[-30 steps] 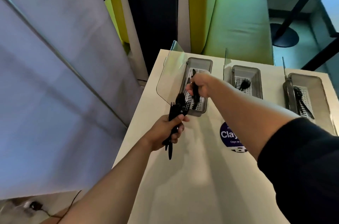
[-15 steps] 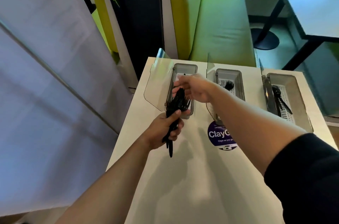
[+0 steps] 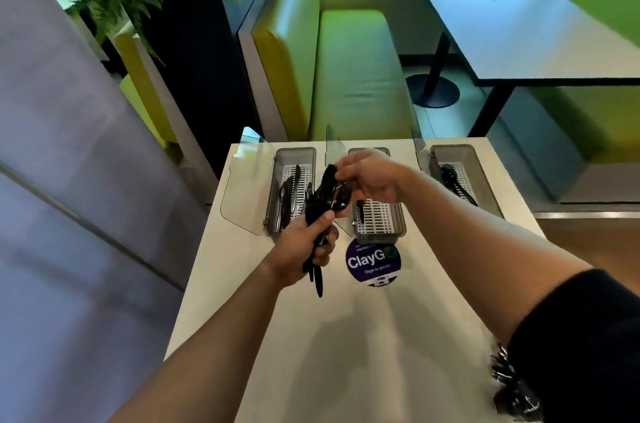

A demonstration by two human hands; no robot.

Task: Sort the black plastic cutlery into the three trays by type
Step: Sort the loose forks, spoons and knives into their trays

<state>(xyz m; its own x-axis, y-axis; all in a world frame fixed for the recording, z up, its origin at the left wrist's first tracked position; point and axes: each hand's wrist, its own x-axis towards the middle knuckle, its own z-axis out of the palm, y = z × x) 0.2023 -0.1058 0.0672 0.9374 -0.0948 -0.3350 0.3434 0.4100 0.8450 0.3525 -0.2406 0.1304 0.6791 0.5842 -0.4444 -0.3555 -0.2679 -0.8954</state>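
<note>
My left hand [image 3: 301,246] grips a bundle of black plastic cutlery [image 3: 317,204] upright above the white counter [image 3: 346,336], just in front of the gap between the left and middle trays. My right hand [image 3: 372,180] reaches across and pinches the top of one piece in that bundle. The left tray [image 3: 294,151] holds black knives [image 3: 289,194]. One small dark piece [image 3: 361,211] shows in the middle tray [image 3: 377,231], whose far end my right hand hides. Dark cutlery [image 3: 455,178] lies in the right tray [image 3: 476,166]; I cannot tell its type.
Clear plastic dividers [image 3: 242,187] stand beside each tray. A round purple ClayGo sticker [image 3: 374,261] sits in front of the middle tray. Beyond the counter are a green bench [image 3: 353,76] and a dark table [image 3: 519,24]. A purple partition [image 3: 69,145] runs along the left.
My right hand laid a piece in the left tray, then came back to the bundle and took hold of another piece. My view has tilted upward; my left hand has held steady.
</note>
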